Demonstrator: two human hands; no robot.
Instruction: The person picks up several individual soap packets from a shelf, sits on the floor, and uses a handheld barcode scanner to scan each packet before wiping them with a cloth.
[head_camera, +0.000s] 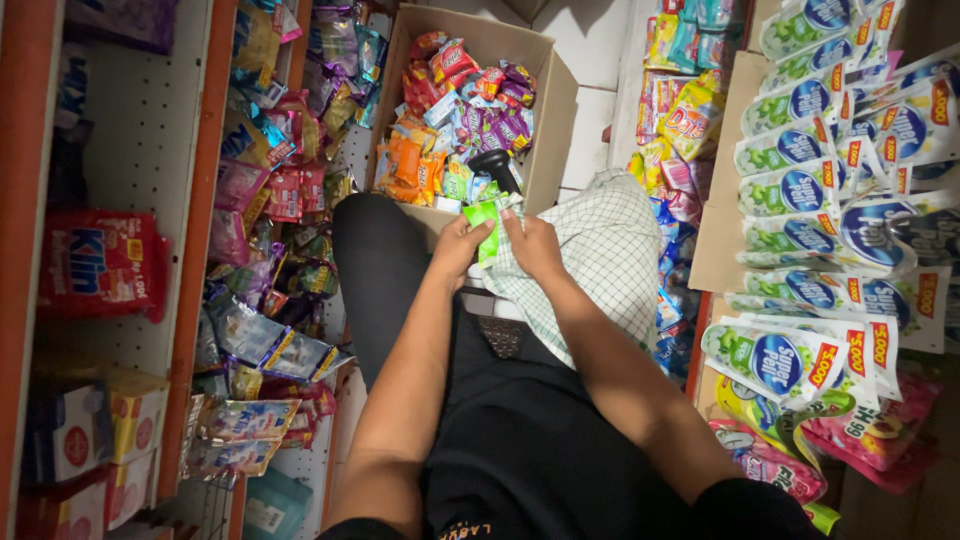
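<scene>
Green sachet (487, 222) | over the lap, at 6 o'clock from the box (560, 110) | pinched between left hand (461, 247) and right hand (531, 245), fingers of both clamped on its lower part, top sticking out at 12 | risk: thin two-hand pinch may slip and drop it among the sachets in the box.

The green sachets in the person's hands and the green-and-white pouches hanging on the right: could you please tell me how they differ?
The green sachets are small, plain bright green, and gripped by the left hand and right hand. The green-and-white pouches are larger, carry blue round labels, and hang untouched in overlapping rows. Both are sealed packets.
</scene>
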